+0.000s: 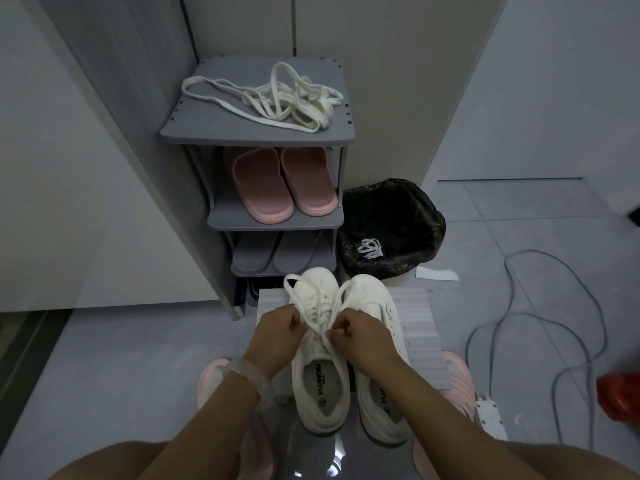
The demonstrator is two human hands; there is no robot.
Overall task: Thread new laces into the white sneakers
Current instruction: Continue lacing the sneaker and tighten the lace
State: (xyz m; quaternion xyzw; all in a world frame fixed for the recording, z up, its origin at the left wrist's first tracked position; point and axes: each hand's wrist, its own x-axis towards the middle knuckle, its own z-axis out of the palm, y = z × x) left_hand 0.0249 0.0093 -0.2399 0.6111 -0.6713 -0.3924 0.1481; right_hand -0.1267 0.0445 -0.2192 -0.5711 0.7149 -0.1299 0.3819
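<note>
Step in hand, by judgement: lacing the left sneaker (pixel 320 355), set on the floor just in front of the shoe rack (pixel 258 133), touching the right sneaker (pixel 377 341). Left hand (pixel 277 329) and right hand (pixel 360 332): fingers curled, each pinching one lace (pixel 313 296) end above the eyelets. Next: draw ends even, feed through upper eyelets. Spare laces (pixel 273 95) atop rack.

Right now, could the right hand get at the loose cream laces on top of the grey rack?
Probably not yet: the right hand pinches the left white sneaker's lace. Nothing blocks the loose cream laces.
</note>
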